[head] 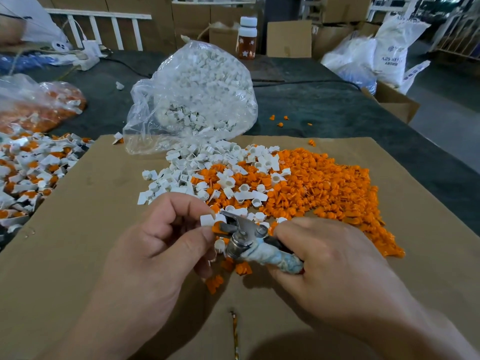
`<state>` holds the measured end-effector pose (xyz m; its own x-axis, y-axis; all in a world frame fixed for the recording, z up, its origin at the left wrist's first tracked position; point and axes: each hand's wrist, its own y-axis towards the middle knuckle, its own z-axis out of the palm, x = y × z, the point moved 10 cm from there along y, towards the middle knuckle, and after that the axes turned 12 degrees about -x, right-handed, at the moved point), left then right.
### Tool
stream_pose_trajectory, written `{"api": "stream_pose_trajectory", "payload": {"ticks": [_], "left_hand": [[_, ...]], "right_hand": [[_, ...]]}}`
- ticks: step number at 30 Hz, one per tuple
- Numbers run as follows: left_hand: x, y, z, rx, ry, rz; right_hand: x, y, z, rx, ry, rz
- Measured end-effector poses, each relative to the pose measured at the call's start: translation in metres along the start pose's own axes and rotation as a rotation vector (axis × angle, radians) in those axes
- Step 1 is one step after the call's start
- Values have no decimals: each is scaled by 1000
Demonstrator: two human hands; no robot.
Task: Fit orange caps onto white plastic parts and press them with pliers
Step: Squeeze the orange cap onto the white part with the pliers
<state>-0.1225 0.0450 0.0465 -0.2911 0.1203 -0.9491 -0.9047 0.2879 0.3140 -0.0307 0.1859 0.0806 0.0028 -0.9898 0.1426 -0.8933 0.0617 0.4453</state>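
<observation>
Cardboard sheet [78, 229] covers the near table. Over it the left hand [161, 242] pinches a white plastic part [208, 220] with an orange cap [216, 228] at its lower edge, held against the jaws of the pliers [240, 231]. The right hand [332, 255] grips their tape-wrapped handle. Beyond lie loose white parts [181, 175] and a heap of orange caps [324, 183], then a clear bag [194, 94] of white parts. Far right, a white sack [389, 55] reads "ABS"; its other lettering is blurred
</observation>
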Motion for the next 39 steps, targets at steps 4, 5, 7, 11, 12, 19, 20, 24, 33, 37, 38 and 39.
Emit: {"api": "stream_pose_trajectory", "payload": {"ticks": [4,5,7,11,12,19,20,24,33,37,38,39], "left_hand": [[6,1,-8,-68,105,-44],[9,2,-10,-90,123,-67],[18,2,-12,-112,103,-148],[37,-9,4,-36,31,-381],[39,-12,7,-34,11,-418],[42,-16,11,-47,35,-450],[39,-16,11,-46,62,-415],[13,-19,12,-25,233,-175],[17,-19,21,80,-83,-300],[18,-23,30,147,-212,-365],[16,-23,28,146,-183,-329],[12,-23,26,144,-122,-264]], "right_hand": [[-11,-1,13,121,53,68],[-13,0,12,104,37,65],[-19,1,10,67,-41,63],[-29,2,16,93,-179,82],[-30,2,20,118,-191,82],[-9,8,10,-10,-19,22],[1,8,4,-66,44,-23],[31,7,0,-129,123,-181],[29,4,-2,-44,253,-136],[29,3,-8,-57,353,-86],[27,2,-6,-50,403,-47],[23,1,-4,-38,469,4]]}}
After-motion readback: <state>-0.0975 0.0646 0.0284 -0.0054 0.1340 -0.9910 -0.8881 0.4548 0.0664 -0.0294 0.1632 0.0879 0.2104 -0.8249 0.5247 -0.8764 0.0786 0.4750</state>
